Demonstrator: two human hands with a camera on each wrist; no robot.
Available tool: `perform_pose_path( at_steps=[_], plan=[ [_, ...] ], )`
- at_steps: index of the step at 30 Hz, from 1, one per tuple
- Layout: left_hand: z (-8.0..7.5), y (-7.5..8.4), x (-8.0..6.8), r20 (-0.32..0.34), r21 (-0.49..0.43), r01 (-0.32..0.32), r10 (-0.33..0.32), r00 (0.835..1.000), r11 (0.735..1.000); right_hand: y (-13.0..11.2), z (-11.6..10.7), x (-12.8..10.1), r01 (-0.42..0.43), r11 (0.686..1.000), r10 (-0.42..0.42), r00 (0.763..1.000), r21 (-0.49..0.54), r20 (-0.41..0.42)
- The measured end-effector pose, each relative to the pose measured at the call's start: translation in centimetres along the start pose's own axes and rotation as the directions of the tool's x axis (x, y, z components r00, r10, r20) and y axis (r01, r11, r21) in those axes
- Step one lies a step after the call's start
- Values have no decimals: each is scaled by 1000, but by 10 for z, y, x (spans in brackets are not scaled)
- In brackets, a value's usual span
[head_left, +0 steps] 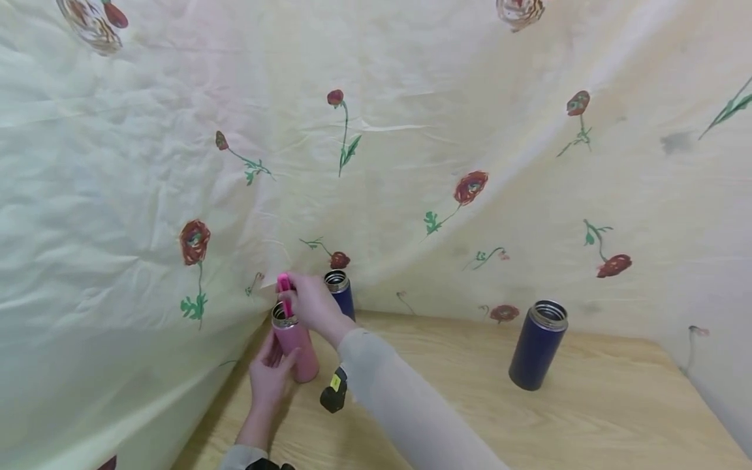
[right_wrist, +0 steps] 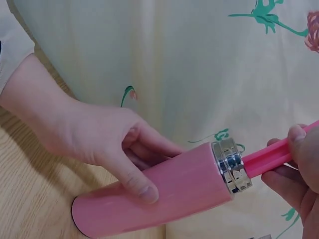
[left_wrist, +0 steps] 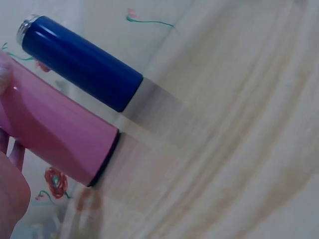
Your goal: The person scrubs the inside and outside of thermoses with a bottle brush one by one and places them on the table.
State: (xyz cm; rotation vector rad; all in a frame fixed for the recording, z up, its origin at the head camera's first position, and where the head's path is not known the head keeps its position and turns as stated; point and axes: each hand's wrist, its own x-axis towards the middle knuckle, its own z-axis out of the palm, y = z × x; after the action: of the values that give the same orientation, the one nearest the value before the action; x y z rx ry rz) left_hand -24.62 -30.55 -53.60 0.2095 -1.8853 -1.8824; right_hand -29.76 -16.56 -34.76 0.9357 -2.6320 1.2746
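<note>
A pink flask (head_left: 296, 349) with a steel neck stands on the wooden table near the left corner. My left hand (head_left: 269, 375) holds its body, thumb across the front (right_wrist: 142, 188). Above it, my right hand (head_left: 310, 301) pinches a bright pink stick (head_left: 284, 291) whose lower end is inside the flask's mouth (right_wrist: 233, 167). In the left wrist view the pink flask (left_wrist: 60, 132) lies next to a dark blue flask (left_wrist: 79, 62). That blue flask (head_left: 340, 292) stands open just behind my right hand.
A second dark blue flask (head_left: 537, 344) stands open at the right of the table (head_left: 587, 418). A small black object with a yellow label (head_left: 333, 390) lies under my right forearm. Cream floral cloth (head_left: 411, 143) hangs behind and to the left.
</note>
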Motion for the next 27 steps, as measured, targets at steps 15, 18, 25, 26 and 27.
perform_pose_path(
  at_steps=[15, 18, 25, 26, 27],
  plan=[
    [15, 1, -10, -70, -30, 30, -32, 997, 999, 14, -10, -27, 23, 993, -21, 1000, 112, -24],
    [19, 10, -14, -86, -75, 46, -52, 995, 996, 25, -19, -37, 19, 973, -6, 998, 231, -60],
    [37, 32, -20, -28, -23, -21, 20, 999, 1000, 56, -52, -71, 73, 869, 13, 985, 490, -171],
    [40, 34, -21, -6, 16, -45, 45, 999, 999, 60, -56, -77, 80, 856, 23, 981, 511, -192],
    [44, 36, -22, 21, 45, -77, 76, 997, 996, 65, -61, -83, 86, 840, 34, 977, 535, -211]
  ],
)
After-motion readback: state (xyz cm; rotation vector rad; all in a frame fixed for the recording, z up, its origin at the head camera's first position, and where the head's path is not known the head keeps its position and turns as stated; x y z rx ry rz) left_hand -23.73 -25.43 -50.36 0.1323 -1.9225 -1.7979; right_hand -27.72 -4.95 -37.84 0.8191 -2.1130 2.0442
